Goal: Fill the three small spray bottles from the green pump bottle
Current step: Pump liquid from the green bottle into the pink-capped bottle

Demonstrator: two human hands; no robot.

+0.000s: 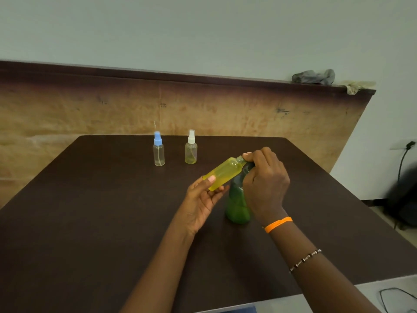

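A dark brown table [90, 222] stands before a worn wooden panel [90, 114] — on the panel's ledge, far beyond the fingers and to their right, lie a crumpled grey cloth [313, 76] and a pale rag [357, 86]; a black cable [402, 158] hangs from a wall socket.

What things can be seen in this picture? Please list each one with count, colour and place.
small spray bottle with blue cap: 1, clear, far side of table, standing
small spray bottle with white cap: 1, clear with a little yellow liquid, right of the blue-capped one
uncapped small bottle: 1, yellow, tilted, neck at the pump bottle's top
green pump bottle: 1, green, table middle
table: 1, dark brown
cloths: grey and beige, ledge at far right
cable: 1, black, right wall
left hand: holds the yellow bottle's base
right hand: on the pump bottle's top; orange band on wrist
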